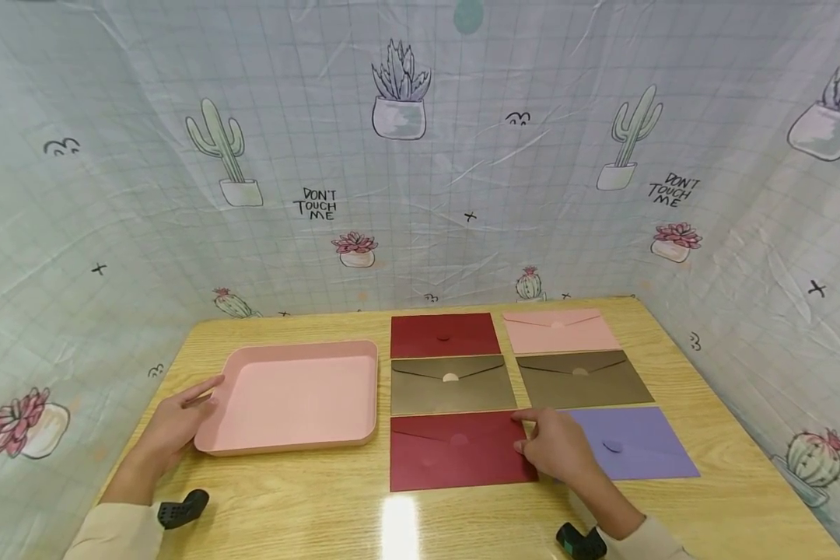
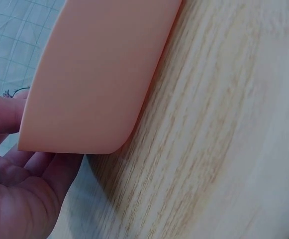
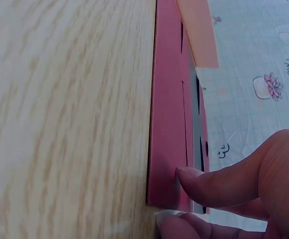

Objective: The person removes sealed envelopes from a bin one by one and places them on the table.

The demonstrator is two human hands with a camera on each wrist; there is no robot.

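A shallow pink tray (image 1: 290,397) stands on the left of the table. My left hand (image 1: 182,418) grips its left side. In the left wrist view the fingers (image 2: 59,174) curl round the end of the tray wall (image 2: 97,79). On the right, my right hand (image 1: 558,445) pinches the right edge of the front dark red envelope (image 1: 455,459), which lies flap side up. From the right wrist, the thumb (image 3: 196,181) shows on the envelope's face (image 3: 166,114), with a fingertip (image 3: 171,224) at its edge. Beneath that hand, a purple envelope (image 1: 640,443) is partly covered.
Behind the front red envelope lie a gold-brown envelope (image 1: 451,397) and another dark red one (image 1: 444,342). The right column holds a pink envelope (image 1: 560,338) and a darker brown one (image 1: 584,385). A patterned cloth (image 1: 420,194) hangs round the wooden table (image 1: 294,498).
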